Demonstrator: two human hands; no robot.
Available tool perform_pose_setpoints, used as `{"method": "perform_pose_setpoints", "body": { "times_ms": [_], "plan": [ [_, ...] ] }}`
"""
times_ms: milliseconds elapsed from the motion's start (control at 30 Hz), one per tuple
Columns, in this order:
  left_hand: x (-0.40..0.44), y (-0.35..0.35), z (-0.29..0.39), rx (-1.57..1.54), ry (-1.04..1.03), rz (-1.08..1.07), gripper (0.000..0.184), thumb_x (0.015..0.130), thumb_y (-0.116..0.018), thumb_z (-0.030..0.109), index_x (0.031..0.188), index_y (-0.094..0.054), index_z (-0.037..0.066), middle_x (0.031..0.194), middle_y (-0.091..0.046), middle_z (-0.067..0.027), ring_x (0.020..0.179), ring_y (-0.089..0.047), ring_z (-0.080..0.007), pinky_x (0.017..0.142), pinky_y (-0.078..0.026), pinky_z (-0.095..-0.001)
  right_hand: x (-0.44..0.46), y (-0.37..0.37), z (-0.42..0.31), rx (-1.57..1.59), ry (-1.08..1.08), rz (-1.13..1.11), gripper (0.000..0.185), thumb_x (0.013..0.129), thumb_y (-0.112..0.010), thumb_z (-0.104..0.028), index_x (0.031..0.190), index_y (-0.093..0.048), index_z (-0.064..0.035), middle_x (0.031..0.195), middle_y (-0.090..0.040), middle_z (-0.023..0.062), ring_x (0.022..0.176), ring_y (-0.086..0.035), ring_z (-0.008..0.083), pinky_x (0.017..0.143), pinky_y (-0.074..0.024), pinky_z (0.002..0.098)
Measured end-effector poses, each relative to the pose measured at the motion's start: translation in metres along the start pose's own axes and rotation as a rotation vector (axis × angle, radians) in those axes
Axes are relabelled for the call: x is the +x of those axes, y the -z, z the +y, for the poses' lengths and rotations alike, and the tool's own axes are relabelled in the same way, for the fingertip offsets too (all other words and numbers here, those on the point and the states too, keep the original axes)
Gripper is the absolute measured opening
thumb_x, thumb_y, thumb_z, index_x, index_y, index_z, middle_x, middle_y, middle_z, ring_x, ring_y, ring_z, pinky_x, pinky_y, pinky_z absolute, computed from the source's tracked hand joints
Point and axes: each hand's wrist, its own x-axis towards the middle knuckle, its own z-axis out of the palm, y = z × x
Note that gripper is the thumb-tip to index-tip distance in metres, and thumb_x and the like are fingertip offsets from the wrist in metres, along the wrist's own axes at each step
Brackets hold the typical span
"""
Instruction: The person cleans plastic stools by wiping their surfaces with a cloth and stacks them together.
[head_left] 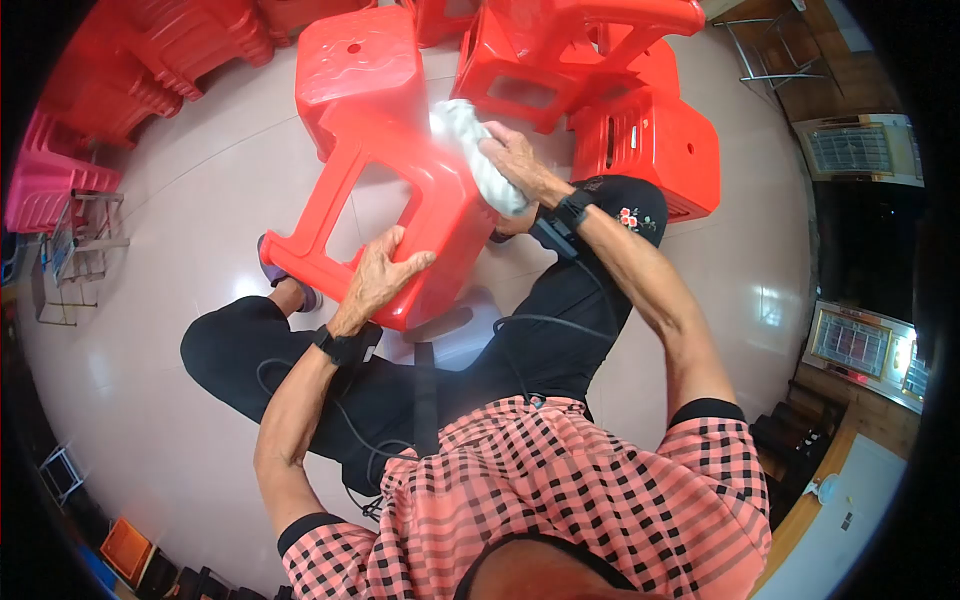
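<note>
Between the knees, just above the floor [400, 530], it's the tilted red plastic stool [445, 190] getting attention! The right hand [515, 155] has a bunched white cloth [490, 185] in its grip, up at the stool's far right edge. The left hand [375, 280] lies on the near left part, thumb spread; whether its fingers hook underneath, I can't tell. Best, I'd say: brace firmly there, cloth pressed flat, strokes following the edge, clear of the upright red stool [360, 65] beyond.

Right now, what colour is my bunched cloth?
The bunched cloth is mostly white, clearest in the head view.
</note>
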Motion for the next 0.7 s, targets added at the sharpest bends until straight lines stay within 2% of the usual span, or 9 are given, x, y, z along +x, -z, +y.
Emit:
{"method": "perform_pose_setpoints", "body": {
  "times_ms": [100,133,233,267,467,533,567,633,700],
  "plan": [
    [-0.007,0.003,-0.006,0.048,-0.001,-0.050,0.037,0.081,-0.073,0.030,0.085,-0.053,-0.001,0.072,-0.053,-0.0062,0.069,-0.047,-0.0122,0.063,-0.043,-0.0316,-0.028,0.003,-0.045,-0.280,0.057,-0.138,0.044,0.087,-0.052,-0.027,0.124,-0.052,-0.0039,0.104,-0.063,0.0165,0.096,-0.060,0.0231,0.084,-0.0456,0.0338],
    [-0.009,0.001,-0.003,0.033,-0.023,-0.061,0.038,0.081,-0.073,0.031,0.085,-0.052,-0.001,0.071,-0.051,-0.0069,0.069,-0.047,-0.0124,0.063,-0.043,-0.0321,-0.034,0.003,-0.041,-0.336,0.152,-0.094,0.046,0.085,-0.055,-0.025,0.125,-0.050,-0.0033,0.108,-0.062,0.0188,0.102,-0.059,0.0266,0.088,-0.0450,0.0358],
    [-0.010,-0.007,0.005,0.006,-0.087,-0.097,0.039,0.081,-0.073,0.031,0.085,-0.051,0.000,0.069,-0.048,-0.0088,0.067,-0.044,-0.0132,0.062,-0.042,-0.0337,-0.044,0.002,-0.051,-0.440,0.182,-0.002,0.048,0.081,-0.060,-0.023,0.123,-0.050,-0.0023,0.112,-0.059,0.0209,0.107,-0.058,0.0306,0.090,-0.0446,0.0380],
    [-0.009,-0.010,0.003,0.015,-0.108,-0.123,0.038,0.081,-0.073,0.031,0.086,-0.051,0.000,0.069,-0.047,-0.0094,0.067,-0.044,-0.0137,0.062,-0.041,-0.0341,-0.040,0.003,-0.055,-0.415,0.165,-0.009,0.052,0.076,-0.064,-0.028,0.120,-0.052,-0.0030,0.111,-0.057,0.0225,0.106,-0.055,0.0367,0.093,-0.0427,0.0417],
    [-0.015,-0.019,0.009,0.086,-0.276,-0.253,0.040,0.081,-0.073,0.031,0.088,-0.049,-0.001,0.061,-0.039,-0.0175,0.051,-0.035,-0.0268,0.052,-0.038,-0.0378,0.062,-0.008,-0.065,-0.585,0.475,-0.033,0.055,0.075,-0.065,-0.030,0.120,-0.052,-0.0009,0.110,-0.057,0.0244,0.107,-0.054,0.0386,0.091,-0.0432,0.0439],
    [-0.014,-0.014,0.014,0.157,-0.252,-0.269,0.044,0.080,-0.073,0.034,0.092,-0.051,-0.001,0.065,-0.044,-0.0180,0.057,-0.044,-0.0254,0.056,-0.039,-0.0374,0.098,-0.015,-0.071,-0.577,0.604,-0.010,0.055,0.075,-0.065,-0.029,0.120,-0.053,-0.0006,0.109,-0.057,0.0249,0.106,-0.054,0.0387,0.091,-0.0433,0.0448],
    [-0.013,-0.009,0.015,0.194,-0.236,-0.272,0.045,0.080,-0.074,0.036,0.094,-0.051,-0.001,0.067,-0.047,-0.0182,0.059,-0.049,-0.0246,0.058,-0.040,-0.0371,0.106,-0.020,-0.071,-0.618,0.584,-0.058,0.054,0.075,-0.065,-0.029,0.120,-0.053,-0.0017,0.109,-0.057,0.0251,0.106,-0.054,0.0387,0.091,-0.0436,0.0452],
    [-0.008,-0.006,0.007,0.200,-0.249,-0.230,0.046,0.080,-0.073,0.037,0.094,-0.053,-0.002,0.070,-0.049,-0.0181,0.061,-0.048,-0.0245,0.060,-0.041,-0.0369,0.113,-0.032,-0.077,-0.703,0.547,-0.156,0.052,0.076,-0.064,-0.029,0.120,-0.054,-0.0039,0.108,-0.057,0.0255,0.105,-0.054,0.0387,0.090,-0.0442,0.0460],
    [-0.002,-0.006,-0.003,0.176,-0.249,-0.196,0.046,0.080,-0.073,0.037,0.092,-0.054,-0.002,0.071,-0.050,-0.0185,0.063,-0.048,-0.0243,0.062,-0.042,-0.0367,0.089,-0.039,-0.069,-0.799,0.590,-0.224,0.045,0.078,-0.062,-0.021,0.119,-0.054,-0.0054,0.105,-0.058,0.0207,0.099,-0.055,0.0374,0.086,-0.0453,0.0444]
  ]
}}
